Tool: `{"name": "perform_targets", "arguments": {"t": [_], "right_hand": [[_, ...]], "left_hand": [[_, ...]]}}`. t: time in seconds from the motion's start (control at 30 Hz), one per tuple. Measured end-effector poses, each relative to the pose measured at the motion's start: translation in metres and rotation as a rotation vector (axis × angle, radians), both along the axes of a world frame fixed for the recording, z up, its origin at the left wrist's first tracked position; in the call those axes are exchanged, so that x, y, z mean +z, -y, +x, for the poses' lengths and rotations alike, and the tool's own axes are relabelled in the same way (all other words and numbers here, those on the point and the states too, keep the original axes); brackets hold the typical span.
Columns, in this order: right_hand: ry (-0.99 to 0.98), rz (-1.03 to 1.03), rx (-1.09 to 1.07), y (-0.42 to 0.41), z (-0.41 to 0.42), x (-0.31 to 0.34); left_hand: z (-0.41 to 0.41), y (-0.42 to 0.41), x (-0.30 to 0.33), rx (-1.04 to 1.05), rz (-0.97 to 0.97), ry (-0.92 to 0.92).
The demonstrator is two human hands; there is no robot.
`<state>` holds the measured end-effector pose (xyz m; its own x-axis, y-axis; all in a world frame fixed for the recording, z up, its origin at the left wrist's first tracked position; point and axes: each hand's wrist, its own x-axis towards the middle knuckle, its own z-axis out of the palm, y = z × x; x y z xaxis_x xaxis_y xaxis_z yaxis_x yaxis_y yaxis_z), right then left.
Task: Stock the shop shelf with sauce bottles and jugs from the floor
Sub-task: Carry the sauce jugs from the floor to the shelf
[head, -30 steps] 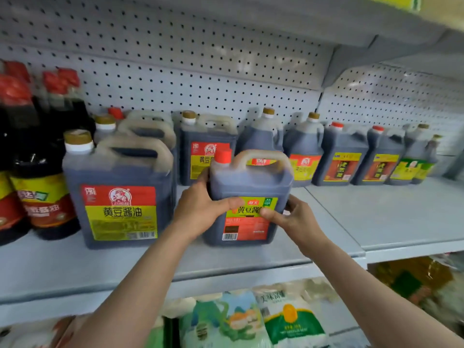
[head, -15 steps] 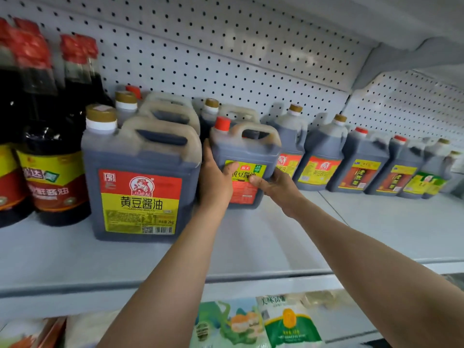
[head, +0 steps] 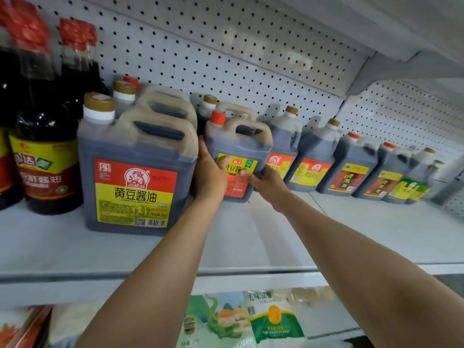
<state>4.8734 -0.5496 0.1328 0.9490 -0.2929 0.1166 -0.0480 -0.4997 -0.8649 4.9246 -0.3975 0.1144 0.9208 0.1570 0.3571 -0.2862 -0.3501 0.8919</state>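
While both hands clasp it, left hand [head: 209,172] and right hand [head: 266,182] on its sides, the red-capped jug [head: 238,146] stands on the shelf [head: 251,247] (full, probably heavy, slippery); its handle above the grip is safer

A shop: pegboard-backed shelf [head: 251,237] lined with labelled sauce jugs [head: 311,156].

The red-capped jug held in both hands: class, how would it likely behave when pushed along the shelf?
The red-capped jug looks nearly full of dark sauce, so probably heavy for its size. Its broad, flat-sided body should slide rather than roll or tip. Both hands, left and right, grip it, hinting at weight.
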Motion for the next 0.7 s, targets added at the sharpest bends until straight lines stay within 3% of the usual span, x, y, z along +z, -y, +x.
{"name": "perform_targets", "arguments": {"t": [0.33,0.7], "right_hand": [[-0.081,-0.121,-0.232,0.024,-0.076,0.023],[-0.178,-0.22,-0.437,0.072,-0.311,0.024]], "left_hand": [[-0.075,0.016,0.001,0.016,0.099,-0.23],[-0.243,0.083,-0.004,-0.484,0.146,-0.323]]}}
